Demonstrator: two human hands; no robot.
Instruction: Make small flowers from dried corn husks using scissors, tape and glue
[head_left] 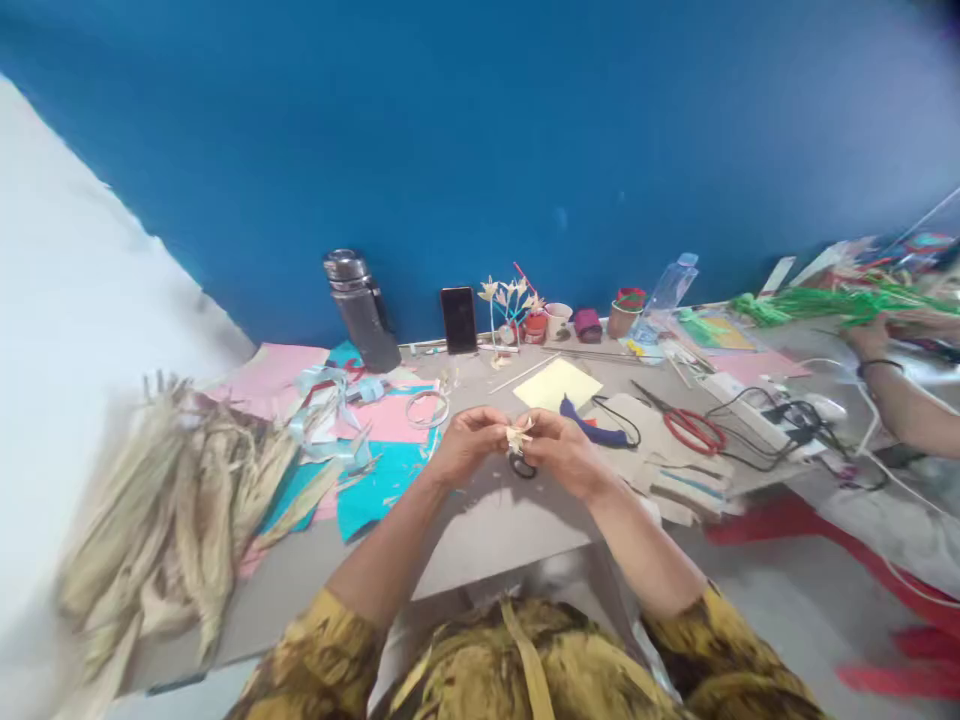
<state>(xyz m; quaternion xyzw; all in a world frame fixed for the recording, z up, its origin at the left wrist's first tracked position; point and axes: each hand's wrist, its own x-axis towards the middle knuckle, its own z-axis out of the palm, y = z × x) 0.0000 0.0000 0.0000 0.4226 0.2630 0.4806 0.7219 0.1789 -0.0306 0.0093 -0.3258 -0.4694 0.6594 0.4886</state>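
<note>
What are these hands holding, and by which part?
A small, pale, flower-like piece, pinched by left hand and right hand; the exact part held cannot be told.

Husks (pixel 199 490) are piled well left of the fingers (pixel 489 436), phone (pixel 459 320) behind, scissors (pixel 694 431) off right, all on the counter (pixel 277 600).

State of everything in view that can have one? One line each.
Left hand: pinching the flower
Right hand: pinching it too
Thermos: upright, lid on
Phone: propped upright, screen dark
Yellow paper: lying flat
Scissors: lying down, blade gap unclear
Power strip: cords plugged in
Bottle: standing, cap unclear
Husks: heaped
Co-worker's hand: at green strands
</note>
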